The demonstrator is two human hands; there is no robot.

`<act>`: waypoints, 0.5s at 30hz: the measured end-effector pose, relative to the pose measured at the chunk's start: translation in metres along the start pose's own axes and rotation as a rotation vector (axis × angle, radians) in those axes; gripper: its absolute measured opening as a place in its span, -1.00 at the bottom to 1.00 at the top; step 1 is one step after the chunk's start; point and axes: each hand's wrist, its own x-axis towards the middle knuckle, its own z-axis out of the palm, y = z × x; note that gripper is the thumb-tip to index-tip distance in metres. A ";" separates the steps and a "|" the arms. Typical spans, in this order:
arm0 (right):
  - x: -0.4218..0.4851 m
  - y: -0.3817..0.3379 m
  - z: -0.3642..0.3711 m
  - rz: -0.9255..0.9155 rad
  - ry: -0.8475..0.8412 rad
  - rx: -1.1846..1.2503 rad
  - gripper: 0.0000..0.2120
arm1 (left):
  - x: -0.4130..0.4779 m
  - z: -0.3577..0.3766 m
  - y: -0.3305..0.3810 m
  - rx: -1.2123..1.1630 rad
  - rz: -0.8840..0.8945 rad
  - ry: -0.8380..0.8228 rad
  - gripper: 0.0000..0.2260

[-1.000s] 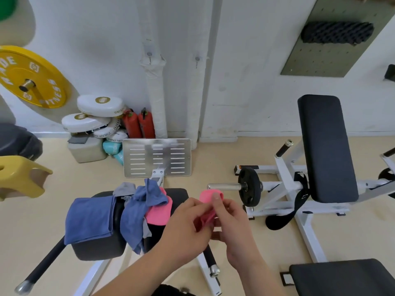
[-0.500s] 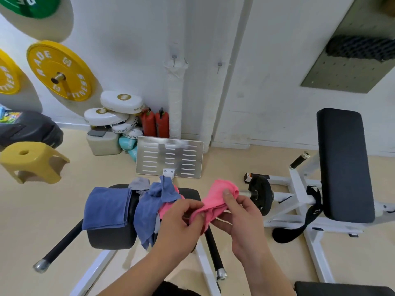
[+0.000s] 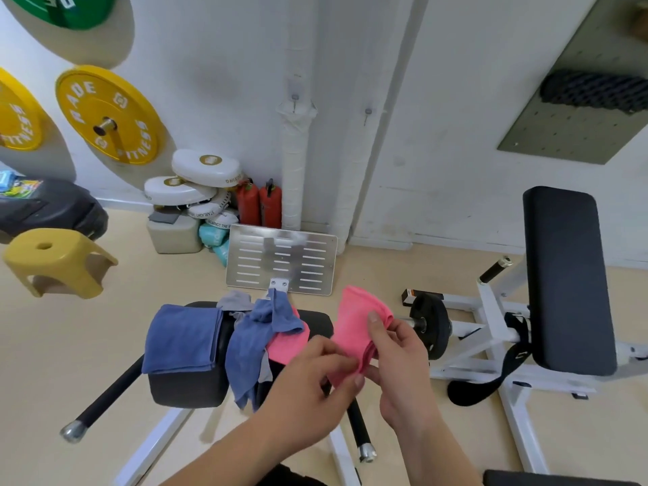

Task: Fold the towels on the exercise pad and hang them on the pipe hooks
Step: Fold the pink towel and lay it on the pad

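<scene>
Both hands hold a folded pink towel [image 3: 354,319] in the air, right of the black exercise pad [image 3: 189,387]. My left hand [image 3: 315,377] pinches its lower end and my right hand [image 3: 396,349] grips its side, thumb on top. A folded blue towel [image 3: 182,336] lies draped over the pad. Beside it sit a crumpled blue towel [image 3: 261,340], another pink towel [image 3: 289,343] and a grey one [image 3: 235,299]. Two white wall pipes carry small hooks, the left pipe hook [image 3: 295,98] and the right pipe hook [image 3: 367,112]; both are bare.
A metal footplate [image 3: 280,261] leans at the pipes' base by two red extinguishers [image 3: 259,203]. A white machine with a black back pad [image 3: 564,275] and weight disc [image 3: 429,324] stands right. A yellow stool [image 3: 56,261], white boxing pads [image 3: 196,184] and yellow plates [image 3: 108,115] are left.
The view has tilted up and the pipes and hooks sit lower in frame. The pink towel has risen and shows more of its folded length between my hands.
</scene>
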 end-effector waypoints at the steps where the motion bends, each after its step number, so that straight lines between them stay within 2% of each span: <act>1: 0.001 0.000 0.001 -0.013 -0.017 -0.020 -0.77 | 0.000 0.001 -0.003 -0.023 -0.016 -0.013 -0.85; 3: 0.001 0.000 0.003 -0.019 -0.090 -0.045 -0.83 | 0.002 -0.006 -0.009 -0.106 -0.097 0.040 -0.86; 5: 0.000 -0.003 0.005 -0.001 -0.188 -0.056 -0.84 | 0.004 -0.021 -0.015 -0.135 -0.225 0.187 -0.95; 6: 0.000 -0.004 0.007 0.014 -0.242 -0.050 -0.83 | 0.006 -0.031 -0.019 -0.144 -0.286 0.235 -0.85; 8: -0.001 -0.007 0.015 0.047 -0.345 -0.027 -0.80 | 0.009 -0.051 -0.029 -0.229 -0.388 0.229 -0.59; 10: 0.002 -0.009 0.025 0.074 -0.426 -0.028 -0.77 | 0.010 -0.072 -0.038 -0.374 -0.461 0.150 -0.51; 12: 0.008 -0.007 0.041 0.098 -0.456 -0.068 -0.78 | 0.010 -0.094 -0.050 -0.486 -0.522 0.087 -0.62; 15: 0.027 0.012 0.073 0.099 -0.407 -0.200 -0.81 | 0.009 -0.120 -0.070 -0.514 -0.579 0.072 -0.74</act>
